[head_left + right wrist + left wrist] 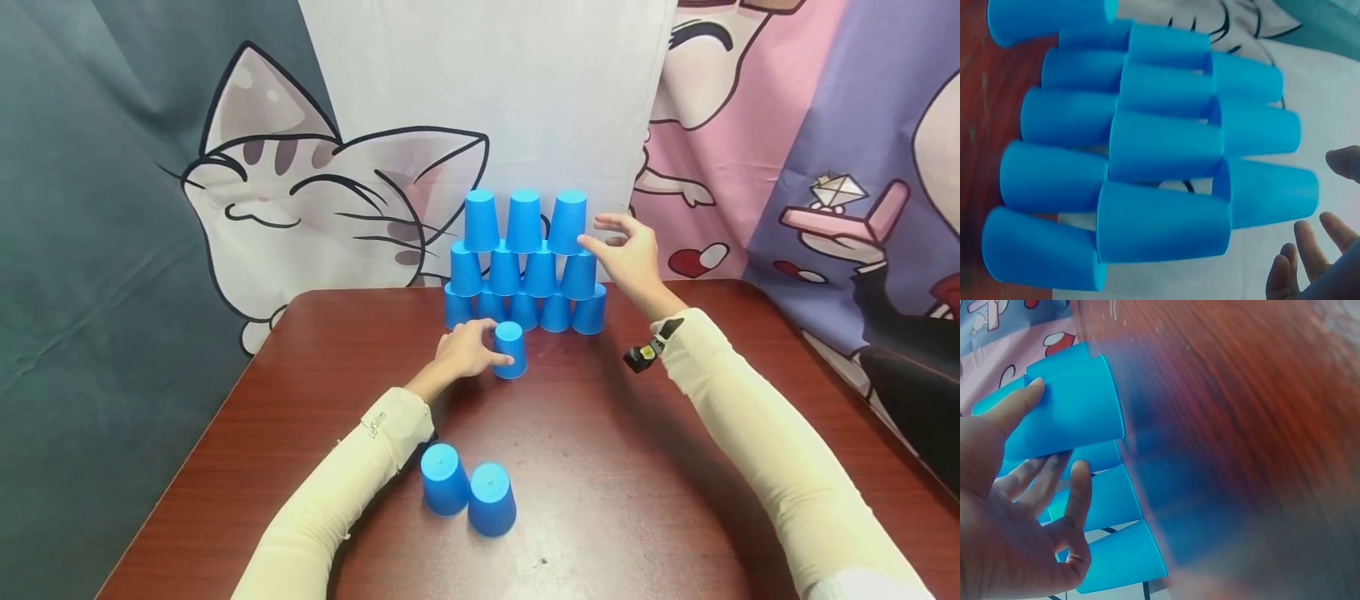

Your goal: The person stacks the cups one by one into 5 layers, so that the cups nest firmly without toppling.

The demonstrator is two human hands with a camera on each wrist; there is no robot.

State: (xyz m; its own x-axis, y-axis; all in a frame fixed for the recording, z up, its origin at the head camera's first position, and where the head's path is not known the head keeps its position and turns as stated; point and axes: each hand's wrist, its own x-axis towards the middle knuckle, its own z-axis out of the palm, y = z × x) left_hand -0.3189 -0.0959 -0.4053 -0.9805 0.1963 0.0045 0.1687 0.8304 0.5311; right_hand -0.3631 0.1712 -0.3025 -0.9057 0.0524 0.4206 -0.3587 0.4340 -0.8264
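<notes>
My left hand point(468, 348) holds an upside-down blue plastic cup point(509, 350) in front of a stack of matching cups. In the left wrist view its thumb lies along one side of this cup point(1079, 403), with fingers at the other side. The stack has a bottom row of several cups point(523, 312), a middle row point(504, 273) and three top cups point(524, 222), all mouth down. My right hand point(630, 254) is beside the rightmost top cup point(568, 223), thumb and fingers spread. The right wrist view shows those fingertips point(1310, 250) apart from the top cup point(1272, 192).
Two more upside-down blue cups, the left one point(444, 479) and the right one point(492, 500), stand side by side near the left forearm. Everything rests on a reddish-brown table point(600, 467). A cartoon-printed cloth point(262, 192) hangs behind the table.
</notes>
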